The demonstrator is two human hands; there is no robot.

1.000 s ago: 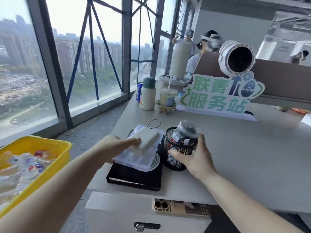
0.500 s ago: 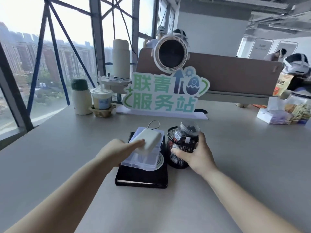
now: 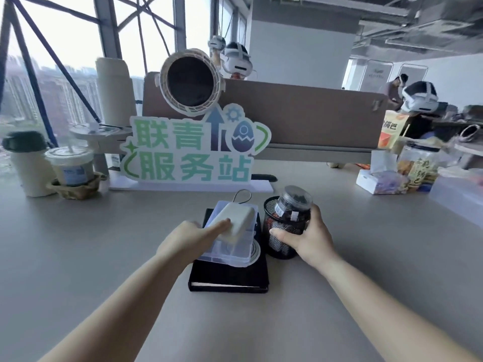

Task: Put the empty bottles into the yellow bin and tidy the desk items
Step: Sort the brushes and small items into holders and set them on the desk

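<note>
A black notebook (image 3: 230,279) lies on the desk in front of me. On it sits a clear plastic box (image 3: 230,250), and a white power bank (image 3: 238,218) with a cord loop lies on the box. My left hand (image 3: 188,240) holds the near end of the power bank, forefinger stretched along its top. To the right stands a black mesh pen holder (image 3: 281,231) with a small clear jar (image 3: 294,205) in it. My right hand (image 3: 311,237) grips the holder from the right side. The yellow bin is out of view.
A green and white sign (image 3: 193,150) stands behind the stack, with a round fan (image 3: 192,83) above it. At the far left are a flask (image 3: 26,163) and an iced drink cup (image 3: 72,165). A tissue box (image 3: 379,180) and snack jars (image 3: 418,165) sit at the far right.
The view has swung right and up, away from the yellow bin and the phone at the desk edge. Both hands keep the same hold on the power bank and the pen holder.
</note>
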